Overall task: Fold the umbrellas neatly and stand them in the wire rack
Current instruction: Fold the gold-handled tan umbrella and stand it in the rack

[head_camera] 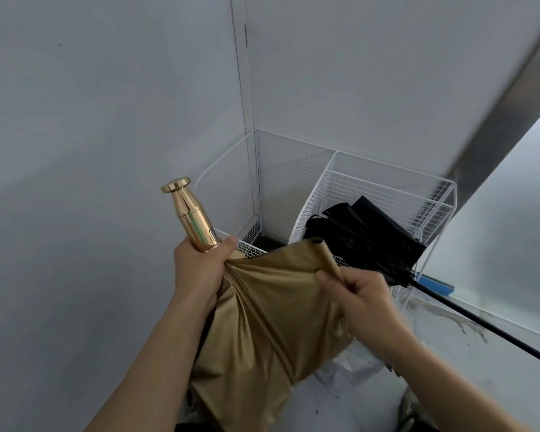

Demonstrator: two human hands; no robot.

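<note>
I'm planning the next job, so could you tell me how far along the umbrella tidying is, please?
Done, it seems: a black umbrella already sits in the wire rack, though its fabric looks loose. In hand: the left hand grips the gold umbrella just below its handle while the right hand pinches what looks like its strap. Left: wrapping the gold fabric and standing it in the rack.

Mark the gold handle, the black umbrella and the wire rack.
gold handle (197,219): head view, middle of its shiny barrel.
black umbrella (371,238): head view, its folded canopy.
wire rack (387,188): head view, its back mesh wall.
</note>
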